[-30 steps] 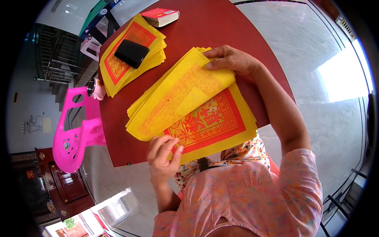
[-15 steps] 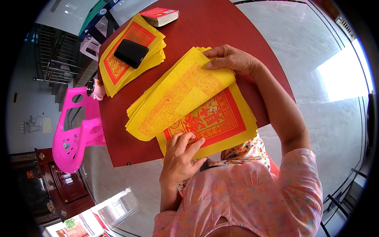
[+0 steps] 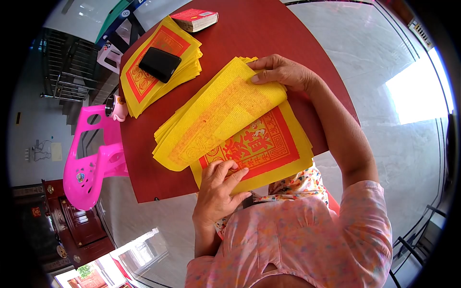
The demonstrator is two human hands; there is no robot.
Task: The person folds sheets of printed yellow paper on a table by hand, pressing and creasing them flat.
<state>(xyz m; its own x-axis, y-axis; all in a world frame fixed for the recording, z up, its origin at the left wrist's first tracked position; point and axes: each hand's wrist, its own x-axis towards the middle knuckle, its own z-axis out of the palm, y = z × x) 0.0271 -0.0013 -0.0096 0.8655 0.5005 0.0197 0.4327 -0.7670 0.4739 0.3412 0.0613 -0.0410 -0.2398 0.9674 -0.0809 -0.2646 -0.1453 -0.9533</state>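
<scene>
A stack of yellow joss paper (image 3: 293,129) with red printed panels and characters lies at the table's near edge. Its upper sheets (image 3: 216,115) are folded back, showing their plain, faintly stained undersides. At the far right corner of these sheets, my right hand (image 3: 283,72) is closed, pinching them between thumb and fingers. My left hand (image 3: 218,189) rests on the near left part of the printed sheet, fingers spread on the paper and thumb by the near edge. A second joss paper stack (image 3: 137,91) sits farther left, with a black phone (image 3: 160,64) lying on it.
The dark red table (image 3: 269,29) carries a thick red-covered book (image 3: 194,20) at the back. A pink plastic chair (image 3: 89,163) stands left of the table, with a pink cup (image 3: 117,109) by the edge. Glossy pale floor (image 3: 384,62) extends on the right.
My left hand has shifted very slightly on the printed sheet. The right hand and the folded-back sheets stay in place.
</scene>
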